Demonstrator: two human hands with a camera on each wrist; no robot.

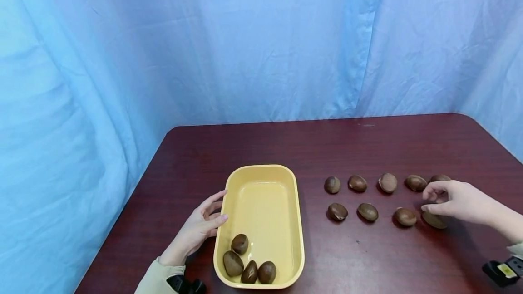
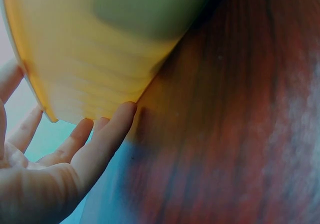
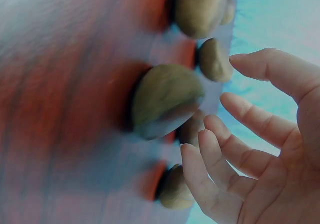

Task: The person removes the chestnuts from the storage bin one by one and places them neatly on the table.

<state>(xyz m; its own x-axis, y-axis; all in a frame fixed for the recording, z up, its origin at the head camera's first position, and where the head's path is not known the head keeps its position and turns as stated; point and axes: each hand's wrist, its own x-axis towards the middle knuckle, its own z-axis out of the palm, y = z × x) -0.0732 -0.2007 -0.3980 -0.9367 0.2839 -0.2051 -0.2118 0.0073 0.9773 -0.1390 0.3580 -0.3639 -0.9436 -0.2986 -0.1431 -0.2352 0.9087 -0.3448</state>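
Observation:
My left hand (image 1: 195,229) is at the left side of a yellow rectangular tray (image 1: 300,221), its fingers fairly straight and its fingertips and thumb touching the rim. In the left wrist view the fingers (image 2: 107,144) lie against the tray's outer wall (image 2: 90,79). Several brown chestnuts (image 1: 233,263) sit in the tray's near end. At the far right my right hand (image 1: 457,201) hovers over the right end of two rows of chestnuts, fingers loosely bent and holding nothing. A chestnut (image 1: 434,220) lies partly hidden under it. The right wrist view shows a chestnut (image 3: 167,102) near the spread fingers.
The back row includes a chestnut (image 1: 332,185) nearest the tray and a chestnut (image 1: 440,178) partly covered by the right hand. In the front row lie a chestnut (image 1: 337,211) and others. Blue curtains (image 1: 265,44) surround the dark red-brown table (image 1: 327,149).

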